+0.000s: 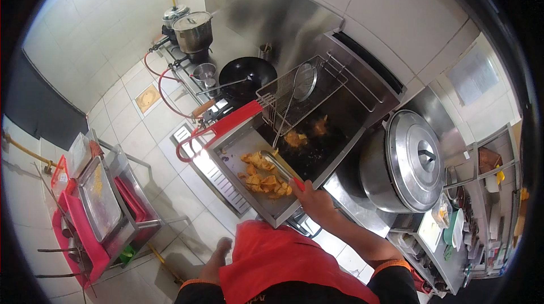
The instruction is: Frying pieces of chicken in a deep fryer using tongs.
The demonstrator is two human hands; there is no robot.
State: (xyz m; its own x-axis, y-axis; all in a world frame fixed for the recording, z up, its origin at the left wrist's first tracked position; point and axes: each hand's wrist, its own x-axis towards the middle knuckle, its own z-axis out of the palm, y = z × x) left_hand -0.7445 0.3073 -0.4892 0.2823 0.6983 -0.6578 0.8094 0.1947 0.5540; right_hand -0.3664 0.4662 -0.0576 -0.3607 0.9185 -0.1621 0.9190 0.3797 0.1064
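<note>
My right hand (309, 198) grips metal tongs (279, 164) by their red handle. The tongs reach over golden fried pieces (265, 176) heaped on the steel draining tray (272, 208) at the fryer's front; whether the tips pinch one cannot be seen. Beyond the tray, more pieces (296, 138) float in the dark oil (314, 155) of the deep fryer. A wire fry basket (293, 85) with a red handle (231, 124) rests above the oil, and a round mesh skimmer (305, 82) leans in it. My left hand (224, 245) hangs beside my red apron (280, 257), its fingers mostly hidden.
A large lidded pot (395, 163) stands right of the fryer. To the left, a black wok (247, 75) and a lidded steel pot (193, 32) sit on gas burners with a red hose (163, 93). A cart (127, 227) at far left carries a metal tray (100, 197).
</note>
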